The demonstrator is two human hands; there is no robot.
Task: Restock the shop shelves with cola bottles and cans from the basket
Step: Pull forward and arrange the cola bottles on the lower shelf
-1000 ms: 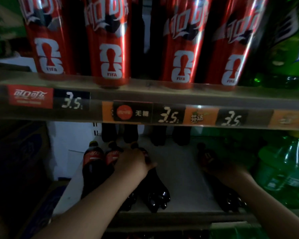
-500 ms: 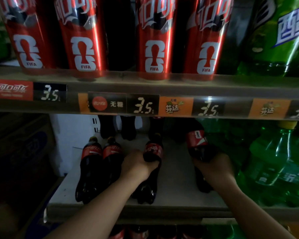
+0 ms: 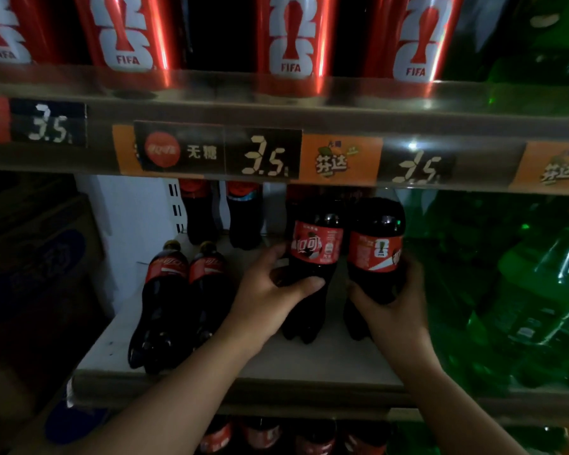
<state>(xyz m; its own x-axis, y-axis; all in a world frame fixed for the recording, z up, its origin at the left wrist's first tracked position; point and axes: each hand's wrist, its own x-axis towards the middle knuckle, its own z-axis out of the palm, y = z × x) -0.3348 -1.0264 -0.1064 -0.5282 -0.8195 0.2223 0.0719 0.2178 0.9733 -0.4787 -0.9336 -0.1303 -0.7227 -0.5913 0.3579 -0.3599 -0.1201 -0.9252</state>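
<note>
I am gripping one cola bottle (image 3: 312, 267) in my left hand (image 3: 266, 300) and another cola bottle (image 3: 373, 254) in my right hand (image 3: 395, 310), both standing on the shelf (image 3: 326, 359).

The left cola bottle (image 3: 316, 247) and the right cola bottle (image 3: 375, 251), a second ago leaning low and well apart on the shelf (image 3: 309, 359), now stand upright just beside each other at the centre of the frame, red labels showing. The left hand (image 3: 270, 300) now grips its bottle at the waist instead of the top, and the right hand (image 3: 395, 310) holds the other bottle's lower body.
</note>
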